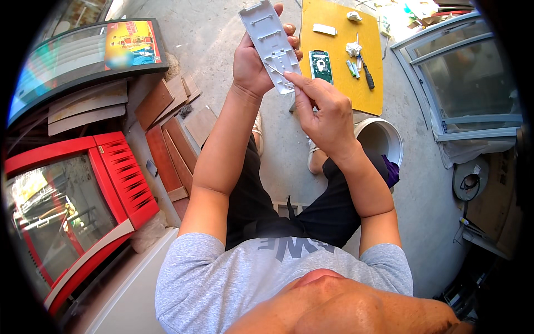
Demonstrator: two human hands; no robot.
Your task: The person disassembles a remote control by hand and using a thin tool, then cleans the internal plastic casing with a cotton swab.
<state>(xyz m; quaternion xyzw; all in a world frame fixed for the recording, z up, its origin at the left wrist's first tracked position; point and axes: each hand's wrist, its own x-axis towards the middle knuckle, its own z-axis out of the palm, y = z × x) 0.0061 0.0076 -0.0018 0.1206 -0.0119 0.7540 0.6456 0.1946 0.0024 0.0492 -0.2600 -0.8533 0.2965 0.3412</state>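
My left hand [253, 64] is wrapped round a long white plastic casing half [271, 42], tilted with its ribbed inside up. My right hand [328, 108] pinches a thin pale stick [275, 70] between thumb and forefinger. Its tip is at the casing's lower part; I cannot tell whether it touches. On the yellow board [367, 61] beyond, a green circuit board [321, 66] lies beside a small white cover [325, 29]. Several small batteries [354, 69] rest near a dark-handled screwdriver [368, 77]. Two crumpled white tissues [354, 16] lie there too.
A white bucket [396, 133] with purple cloth [391, 171] stands by my right knee. Glazed window frames [467, 72] lean at the right. At the left are a red-framed glass cabinet [125, 178], a dark-framed glass panel [83, 53] and wooden boards [167, 161].
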